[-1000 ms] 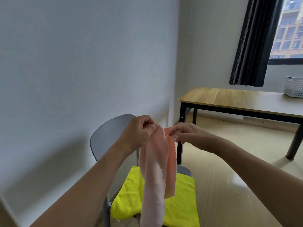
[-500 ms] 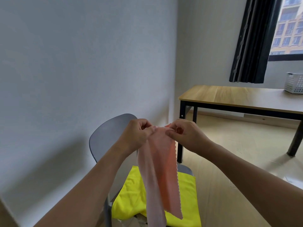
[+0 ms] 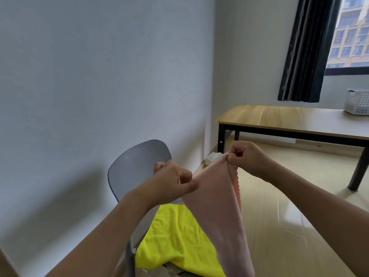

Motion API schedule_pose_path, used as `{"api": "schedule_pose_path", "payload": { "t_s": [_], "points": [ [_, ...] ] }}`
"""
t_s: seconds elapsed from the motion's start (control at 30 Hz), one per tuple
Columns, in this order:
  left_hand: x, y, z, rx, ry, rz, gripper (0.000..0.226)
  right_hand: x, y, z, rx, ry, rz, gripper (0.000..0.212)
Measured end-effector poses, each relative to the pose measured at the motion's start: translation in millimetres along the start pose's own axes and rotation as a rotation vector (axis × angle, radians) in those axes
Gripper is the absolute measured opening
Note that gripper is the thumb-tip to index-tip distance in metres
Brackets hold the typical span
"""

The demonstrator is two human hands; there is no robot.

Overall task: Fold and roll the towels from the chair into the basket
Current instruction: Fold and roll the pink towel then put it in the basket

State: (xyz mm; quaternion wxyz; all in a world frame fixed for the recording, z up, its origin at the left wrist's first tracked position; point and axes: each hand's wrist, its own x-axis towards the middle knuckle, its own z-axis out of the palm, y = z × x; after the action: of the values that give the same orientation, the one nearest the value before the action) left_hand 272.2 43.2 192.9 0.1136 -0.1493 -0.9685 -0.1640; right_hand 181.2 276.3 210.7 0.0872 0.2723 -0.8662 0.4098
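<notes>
A pale pink towel point(image 3: 217, 204) hangs in the air between my hands, above the grey chair point(image 3: 137, 162). My left hand point(image 3: 173, 183) pinches one top corner of it. My right hand point(image 3: 247, 158) pinches the other top corner, higher and further right, and a small white label shows beside that corner. The towel's lower part drops out of the frame at the bottom. A bright yellow towel point(image 3: 175, 242) lies crumpled on the chair seat below. The white plastic basket point(image 3: 357, 102) stands on the wooden table point(image 3: 279, 118) at the far right.
A light wall runs along the left, close behind the chair. The table has black legs and stands under a window with a dark curtain point(image 3: 305, 48). Pale wooden floor point(image 3: 289, 226) stretches between chair and table. Something grey lies under the yellow towel's front edge.
My hands have moved apart, the right one up and to the right, the left one down. The top edge of the pink towel is now stretched between them.
</notes>
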Motion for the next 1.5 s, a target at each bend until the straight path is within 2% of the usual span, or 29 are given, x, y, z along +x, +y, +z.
{"api": "schedule_pose_path", "payload": {
  "t_s": [0.1,0.23,0.37,0.53,0.57,0.63,0.7,0.77,0.83,0.9,1.03,1.1,1.2,1.33,1.5],
  "points": [
    [-1,-1,-2,0.425,0.084,-0.033,0.032,-3,4,-5,-0.029,-0.018,-0.026,0.014],
    [-3,0,-1,0.777,0.401,0.101,0.007,-7,-1,-10,-0.158,-0.027,-0.119,0.02],
    [-1,-1,3,0.896,0.572,0.175,0.023,-11,-6,-18,-0.22,-0.036,-0.18,0.024],
    [-2,1,-2,0.915,0.729,0.151,0.02,-14,-7,-26,-0.126,0.01,-0.199,0.013],
    [-3,2,-3,0.916,0.747,0.148,0.019,-14,-6,-26,-0.074,0.001,-0.199,0.011],
    [-3,3,-5,0.923,0.753,0.123,0.022,-15,-4,-27,-0.053,-0.009,-0.194,0.021],
    [-4,1,-9,0.934,0.742,0.072,0.025,-15,-3,-27,-0.122,0.006,-0.195,0.03],
    [-4,-1,-14,0.934,0.695,0.042,0.018,-16,-3,-27,-0.178,0.016,-0.216,0.027],
    [-5,-1,-19,0.918,0.634,0.059,0.013,-17,-6,-27,-0.21,0.013,-0.244,0.023],
    [-5,5,-23,0.789,0.536,0.059,0.012,-16,-8,-27,-0.228,-0.008,-0.226,0.021],
    [0,4,-27,0.215,0.414,-0.123,0.014,-15,-11,-32,-0.221,-0.127,-0.105,0.017],
    [2,0,-26,0.076,0.413,-0.112,0.01,-15,-11,-35,-0.204,-0.165,-0.068,0.014],
    [8,-3,-25,-0.004,0.418,-0.117,0.015,-14,-10,-35,-0.168,-0.172,-0.036,0.012],
    [32,-11,-17,0.023,0.334,-0.2,0.012,-3,-1,-31,-0.182,-0.121,-0.009,0.012],
    [72,-14,-2,-0.152,0.337,-0.404,0.018,20,14,-17,-0.232,0.04,-0.037,0.011]
  ]
}}
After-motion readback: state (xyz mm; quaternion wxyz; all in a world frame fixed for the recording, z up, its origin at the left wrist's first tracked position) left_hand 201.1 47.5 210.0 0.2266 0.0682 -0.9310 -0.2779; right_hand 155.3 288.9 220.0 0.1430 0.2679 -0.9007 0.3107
